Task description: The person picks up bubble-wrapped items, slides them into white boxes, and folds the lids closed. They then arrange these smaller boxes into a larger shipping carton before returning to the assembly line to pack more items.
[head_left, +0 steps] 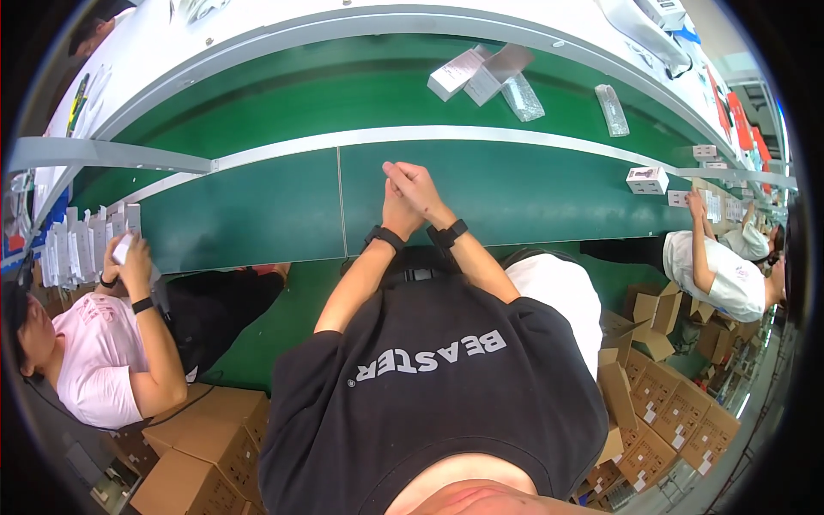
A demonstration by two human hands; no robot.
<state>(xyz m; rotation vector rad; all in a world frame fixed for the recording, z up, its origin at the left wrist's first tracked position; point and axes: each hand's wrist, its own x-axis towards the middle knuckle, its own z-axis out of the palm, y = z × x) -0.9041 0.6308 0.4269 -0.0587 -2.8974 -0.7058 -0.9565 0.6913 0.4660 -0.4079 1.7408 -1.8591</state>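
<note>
— Two, both together?
— Yes, clasped just on the near side of the white rail point(429, 135). Left hand point(395, 206) partly covered, fingers too hidden to tell whether spread or curled. Right hand point(417, 188) curled closed against the left. Contents of the clasp, if any: impossible to tell.
— And at the wrists?
— A black band point(386, 238) on the left, a black watch point(447, 233) on the right, farther from the rail than the hands.
— Underneath?
— Green tabletop point(506, 193), running along the rail's near side.
— Nearest loose things?
— Just beyond the rail, on a green surface point(300, 94): a white box point(455, 75), touching a greyish box point(493, 77), with a clear bubble-wrap packet point(523, 97) close against that. Farther right beyond the rail, a second bubble-wrap packet point(613, 112), well apart from the others. By the rail's right part, on the near side, a white printed box point(646, 179).
— Farther out?
— Left of the rail, a co-worker in pink point(99, 360), holding a small white item point(124, 249) beside a row of pale boxes point(86, 245). Right of the rail, a co-worker in white point(725, 279). Well to the rail's near side, low down, brown cartons point(210, 429). Farthest beyond the rail, a white shelf point(481, 24).
</note>
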